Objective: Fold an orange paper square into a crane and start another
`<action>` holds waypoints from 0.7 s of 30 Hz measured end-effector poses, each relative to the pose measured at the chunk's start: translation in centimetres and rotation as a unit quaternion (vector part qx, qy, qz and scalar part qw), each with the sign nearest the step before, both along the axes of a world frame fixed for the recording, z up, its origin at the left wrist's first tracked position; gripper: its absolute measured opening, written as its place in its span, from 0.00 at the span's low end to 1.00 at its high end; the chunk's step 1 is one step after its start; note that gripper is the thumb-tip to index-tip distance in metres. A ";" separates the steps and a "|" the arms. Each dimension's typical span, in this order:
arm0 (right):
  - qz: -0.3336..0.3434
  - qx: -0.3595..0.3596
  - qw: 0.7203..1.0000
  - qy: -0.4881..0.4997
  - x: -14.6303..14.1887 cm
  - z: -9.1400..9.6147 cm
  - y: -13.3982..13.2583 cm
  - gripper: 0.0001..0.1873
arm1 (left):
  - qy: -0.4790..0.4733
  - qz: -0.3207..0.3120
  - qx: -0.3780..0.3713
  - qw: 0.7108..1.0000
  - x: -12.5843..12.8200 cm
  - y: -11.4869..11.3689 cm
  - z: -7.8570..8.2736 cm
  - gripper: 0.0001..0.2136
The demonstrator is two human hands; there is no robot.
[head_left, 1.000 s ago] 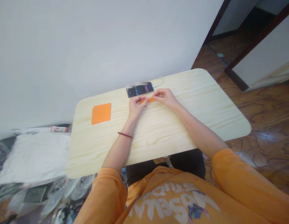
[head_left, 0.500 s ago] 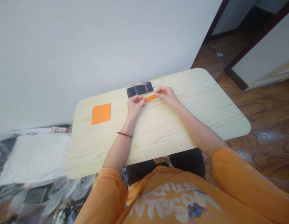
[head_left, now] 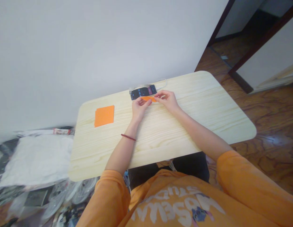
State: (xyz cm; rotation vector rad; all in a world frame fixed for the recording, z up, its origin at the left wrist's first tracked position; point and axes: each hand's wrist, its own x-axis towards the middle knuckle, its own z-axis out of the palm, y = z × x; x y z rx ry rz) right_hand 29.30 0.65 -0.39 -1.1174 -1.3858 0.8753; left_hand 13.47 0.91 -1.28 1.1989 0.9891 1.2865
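A narrow piece of folded orange paper [head_left: 148, 98] is held between my two hands, just in front of the phone. My left hand [head_left: 139, 108] pinches its left end, with the thumb along the near side. At the right end, the fingertips of my right hand [head_left: 168, 100] are closed on it. The finer folds are too small to make out. Left of my hands, a stack of square orange paper [head_left: 104, 116] lies flat on the pale wooden table [head_left: 165, 135].
A phone [head_left: 143, 92] with a lit screen lies by the wall, and a white cable [head_left: 164, 82] runs from it. Left of the table are a white bag [head_left: 40, 157] and plastic-wrapped items. A doorway and wooden floor [head_left: 271, 116] are on the right.
My hands have drawn closer together, and the orange paper has shifted within my fingers, showing more over the left hand. The whole view has moved slightly.
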 end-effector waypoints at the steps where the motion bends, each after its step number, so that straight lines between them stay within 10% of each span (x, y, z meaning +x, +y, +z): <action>1: -0.014 0.029 0.999 -0.032 0.0 0.1 -0.1 0.08 | 0.005 0.000 0.000 1.000 0.0 0.0 0.0 0.13; 7: -0.050 0.118 0.983 -0.129 0.0 0.2 -0.6 0.03 | 0.008 -0.006 -0.018 1.000 0.4 -0.4 0.1 0.15; 21: -0.069 0.064 0.987 -0.130 -0.3 0.6 -1.2 0.02 | 0.034 -0.014 -0.015 0.999 0.5 -0.4 0.0 0.14</action>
